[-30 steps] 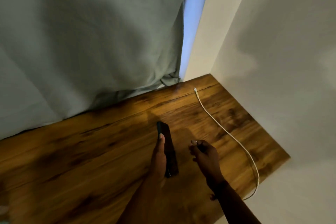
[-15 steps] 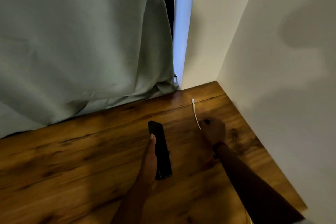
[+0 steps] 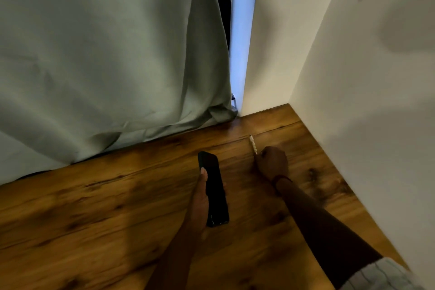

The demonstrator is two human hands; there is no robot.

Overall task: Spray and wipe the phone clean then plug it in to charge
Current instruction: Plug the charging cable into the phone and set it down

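Looking down from the head camera, nearest the viewer a pale sleeve (image 3: 379,274) is cut off at the lower right corner, and both forearms reach forward over a dark wooden table (image 3: 94,214) whose near and left edges fall outside the frame. Left hand (image 3: 200,198): closed around the left side of a black phone (image 3: 215,186), thumb lying along its upper edge; the remaining fingers are hidden under the phone, apart from what may be a fingertip at its right edge. The phone is held lengthwise, pointing away from the viewer, low over the middle of the table; whether it touches the wood cannot be told, and its face is too dark to show any detail. Right hand (image 3: 271,162): curled into a loose fist just right of the phone's far end, pinching a white cable (image 3: 253,145) whose plug end pokes out beyond the knuckles and points toward the far corner; the rest of the cable is hidden behind the hand and forearm. Beyond the hands, a grey-green curtain (image 3: 106,54) bunches onto the back of the table. A narrow bluish strip (image 3: 242,42) shows between the curtain and a white wall (image 3: 364,77), which bounds the table on the right and carries soft shadows.
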